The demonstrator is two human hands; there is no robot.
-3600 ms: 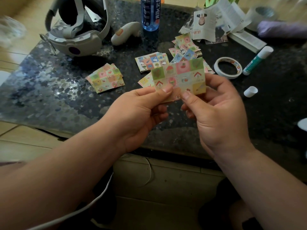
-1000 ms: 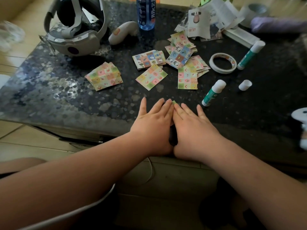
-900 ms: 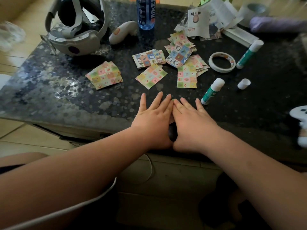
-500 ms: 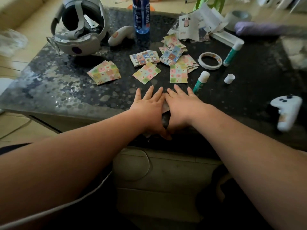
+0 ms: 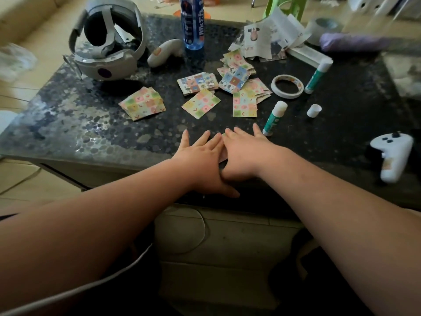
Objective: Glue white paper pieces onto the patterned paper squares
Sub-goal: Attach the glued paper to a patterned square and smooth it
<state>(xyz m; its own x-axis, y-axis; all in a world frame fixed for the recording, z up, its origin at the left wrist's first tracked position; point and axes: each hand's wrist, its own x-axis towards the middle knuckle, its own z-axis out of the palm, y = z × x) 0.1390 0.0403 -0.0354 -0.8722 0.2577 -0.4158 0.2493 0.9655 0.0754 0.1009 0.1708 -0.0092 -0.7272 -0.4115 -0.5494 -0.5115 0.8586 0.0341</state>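
My left hand [image 5: 200, 158] and my right hand [image 5: 245, 153] lie flat side by side on the dark table, fingers straight, pressing a patterned paper square [image 5: 222, 156] that shows only as a sliver between them. Beyond my fingertips lie more patterned squares: a small stack [image 5: 143, 103] to the left, a single one [image 5: 201, 103] in the middle and a pile [image 5: 245, 96] to the right. An uncapped glue stick [image 5: 274, 118] lies just right of my right hand, its white cap [image 5: 314, 110] farther right. White printed paper pieces [image 5: 266, 39] are heaped at the back.
A VR headset [image 5: 107, 46] and a controller [image 5: 164, 52] sit at the back left, beside a blue bottle [image 5: 193, 21]. A tape roll [image 5: 287, 86], a second glue stick [image 5: 317, 76] and a purple object [image 5: 350, 42] are at the back right. A white controller [image 5: 391, 153] lies at the right edge.
The patterned square I held up in both hands now lies on the table under my flat palms. Over the last second my hands stayed pressing while the view pulled back.
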